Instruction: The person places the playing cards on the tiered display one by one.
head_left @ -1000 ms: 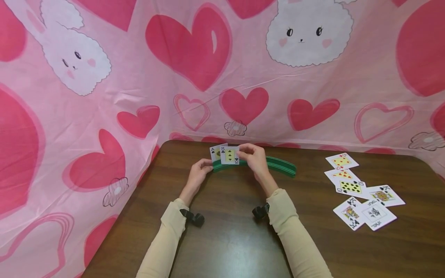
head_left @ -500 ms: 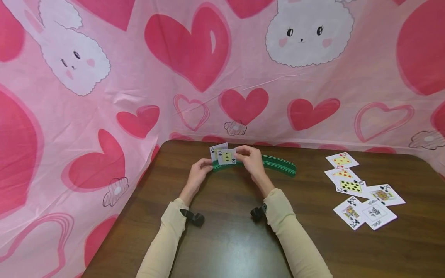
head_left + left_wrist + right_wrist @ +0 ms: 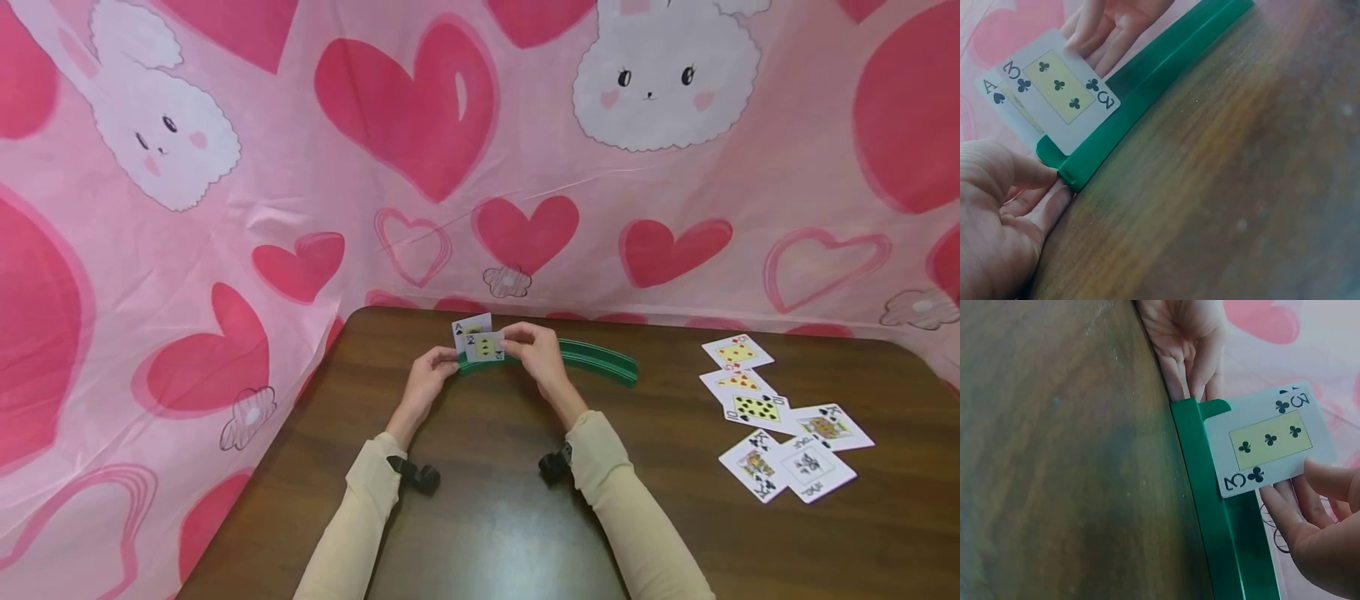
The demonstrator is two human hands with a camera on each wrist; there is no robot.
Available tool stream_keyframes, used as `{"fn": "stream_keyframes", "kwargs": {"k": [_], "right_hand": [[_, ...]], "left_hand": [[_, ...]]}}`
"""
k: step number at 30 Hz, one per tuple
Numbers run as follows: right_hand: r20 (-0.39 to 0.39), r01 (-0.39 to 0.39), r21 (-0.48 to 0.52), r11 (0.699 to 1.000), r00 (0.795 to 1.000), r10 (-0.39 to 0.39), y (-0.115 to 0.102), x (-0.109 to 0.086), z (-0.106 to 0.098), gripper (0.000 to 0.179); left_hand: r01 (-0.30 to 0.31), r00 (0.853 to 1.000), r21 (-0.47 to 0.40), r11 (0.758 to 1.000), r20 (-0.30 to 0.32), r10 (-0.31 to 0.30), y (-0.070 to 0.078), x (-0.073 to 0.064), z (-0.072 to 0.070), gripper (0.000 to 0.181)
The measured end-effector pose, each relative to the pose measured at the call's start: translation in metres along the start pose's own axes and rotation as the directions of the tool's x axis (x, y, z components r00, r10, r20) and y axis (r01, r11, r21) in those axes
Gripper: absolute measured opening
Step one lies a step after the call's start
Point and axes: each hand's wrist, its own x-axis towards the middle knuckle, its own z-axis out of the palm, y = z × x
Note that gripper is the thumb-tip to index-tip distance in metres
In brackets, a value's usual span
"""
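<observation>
A curved green card holder point(image 3: 600, 365) stands near the back of the table. My left hand point(image 3: 426, 383) grips its left end between thumb and fingers, as the left wrist view shows. In it leans an ace of spades point(image 3: 999, 107), mostly covered by the card in front. That front card is a three of clubs point(image 3: 1270, 441), pinched at its right edge by the thumb and fingers of my right hand point(image 3: 542, 358). Its lower edge meets the holder near the left end; how deep it sits in the slot I cannot tell.
Several face-up playing cards overlap on the table's right side, among them a ten of spades point(image 3: 756, 409), a king of clubs point(image 3: 756, 465) and a joker point(image 3: 812, 468). Behind the wooden table point(image 3: 487, 533) hangs a pink cloth point(image 3: 540, 158) with hearts and rabbits.
My right hand has moved slightly left and down with the three of clubs, which now stands lower against the holder and overlaps the ace more. My left hand keeps its place.
</observation>
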Motion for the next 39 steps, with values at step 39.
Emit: {"fn": "stream_keyframes", "kwargs": {"k": [39], "right_hand": [[0.143, -0.020, -0.018, 1.000, 0.989, 0.022, 0.002, 0.018, -0.003, 0.020]], "left_hand": [[-0.027, 0.999, 0.000, 1.000, -0.021, 0.027, -0.008, 0.003, 0.001, 0.017]]}}
